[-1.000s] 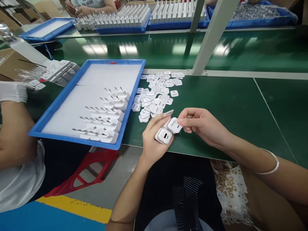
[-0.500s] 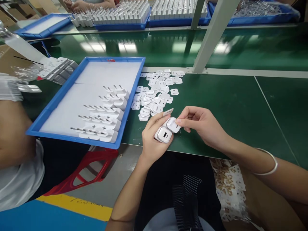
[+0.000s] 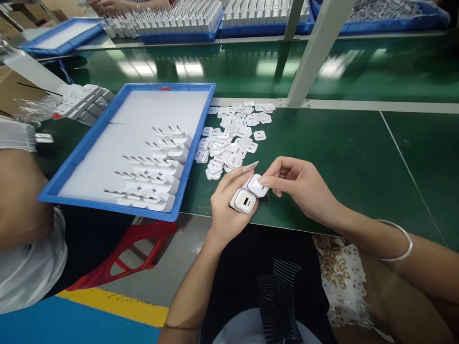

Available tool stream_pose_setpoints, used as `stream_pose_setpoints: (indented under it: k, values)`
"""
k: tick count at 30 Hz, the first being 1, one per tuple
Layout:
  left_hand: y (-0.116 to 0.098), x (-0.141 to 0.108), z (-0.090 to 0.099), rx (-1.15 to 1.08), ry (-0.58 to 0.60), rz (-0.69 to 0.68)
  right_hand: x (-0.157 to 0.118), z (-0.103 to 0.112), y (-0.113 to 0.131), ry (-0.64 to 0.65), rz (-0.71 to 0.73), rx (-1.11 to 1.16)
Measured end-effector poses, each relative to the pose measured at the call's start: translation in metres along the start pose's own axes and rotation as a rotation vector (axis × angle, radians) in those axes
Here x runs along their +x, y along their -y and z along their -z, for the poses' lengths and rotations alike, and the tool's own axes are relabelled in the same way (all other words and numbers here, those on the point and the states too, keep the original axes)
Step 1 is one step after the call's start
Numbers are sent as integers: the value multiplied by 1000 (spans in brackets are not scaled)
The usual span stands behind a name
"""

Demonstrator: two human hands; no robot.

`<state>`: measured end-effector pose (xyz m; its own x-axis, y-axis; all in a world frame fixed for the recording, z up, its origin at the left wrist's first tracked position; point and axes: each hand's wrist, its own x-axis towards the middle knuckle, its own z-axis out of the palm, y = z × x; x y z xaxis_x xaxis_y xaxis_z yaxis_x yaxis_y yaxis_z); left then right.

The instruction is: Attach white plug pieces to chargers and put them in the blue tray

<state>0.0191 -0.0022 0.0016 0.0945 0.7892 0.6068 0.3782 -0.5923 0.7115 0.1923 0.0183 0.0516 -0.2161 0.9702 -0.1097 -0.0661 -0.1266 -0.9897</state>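
Observation:
My left hand (image 3: 226, 199) is wrapped round two white charger plugs held side by side, their faces turned up. The nearer charger (image 3: 244, 201) shows dark port slots in its face. My right hand (image 3: 299, 184) has thumb and forefinger pinched at the face of the farther charger (image 3: 256, 185); whether a thin piece sits between those fingertips is hidden. A thin pale flat piece (image 3: 250, 167) juts out at my left fingertips. Just beyond lies a loose pile of white face plates (image 3: 229, 138) on the green table.
Left of the pile, a blue-rimmed tray (image 3: 125, 210) holds rows of white chargers (image 3: 161, 200) with prongs. A metal post (image 3: 315, 57) rises behind. Another person's arm (image 3: 21, 196) is at far left, near a red stool (image 3: 143, 248). Charger-filled trays (image 3: 179, 36) stand across the table.
Both hands stay almost still at the chargers. At far left, the other person's sleeve and a small item beside it have shifted slightly.

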Motion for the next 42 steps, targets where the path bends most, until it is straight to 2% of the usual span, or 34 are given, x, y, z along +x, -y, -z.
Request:
stream_pose_setpoints:
  k: [11,19,27,32,34,38,42]
  values:
    - [1,-1,0,21,1,1,3,2,-9,-12,-10,43]
    - [0,-1,0,-4,27,8,-2,-4,-5,-36,141,-135]
    - [-1,1,-1,-23,15,37,-3,-8,-8,-12,183,-220]
    - [-2,1,3,-72,0,95,0,-6,-10,107,90,-29]
    - [-2,1,4,-107,14,93,0,-8,-10,161,60,-22]
    - [0,2,6,-144,46,81,0,-11,-11,190,73,-93]
    - [0,3,6,-168,54,95,2,-10,-10,236,15,-2]
